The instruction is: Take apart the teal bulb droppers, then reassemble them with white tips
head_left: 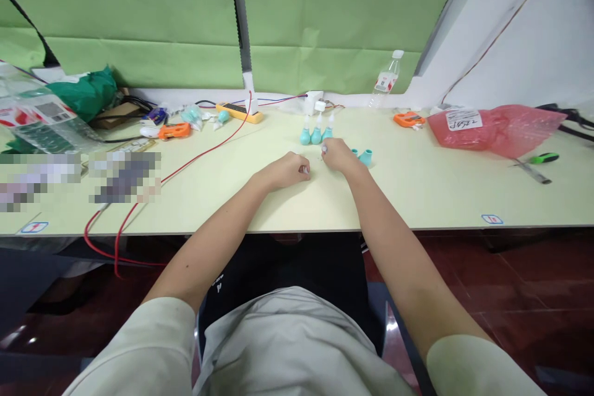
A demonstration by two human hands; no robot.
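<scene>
My left hand (pixel 293 170) is curled just above the table, its fingertips closed. A bit of something pale shows at them, too small to name. Close by on the right, my right hand (pixel 338 156) has its thumb and fingers pinched together; whatever they hold is mostly hidden. Beyond both hands stand three teal bulb-shaped pieces with clear pointed tips, among them the left bulb (pixel 305 137) and the middle bulb (pixel 316 135). Behind my right wrist lies a teal cap-like piece (pixel 366 157), with another partly covered beside it.
A red cable (pixel 204 151) crosses the table on the left. Towards the back are a yellow multimeter (pixel 239 112), an orange tool (pixel 175 130), another orange tool (pixel 408 119) and a plastic bottle (pixel 386 81). A pink bag (pixel 492 133) and green-handled screwdriver (pixel 544 158) lie right.
</scene>
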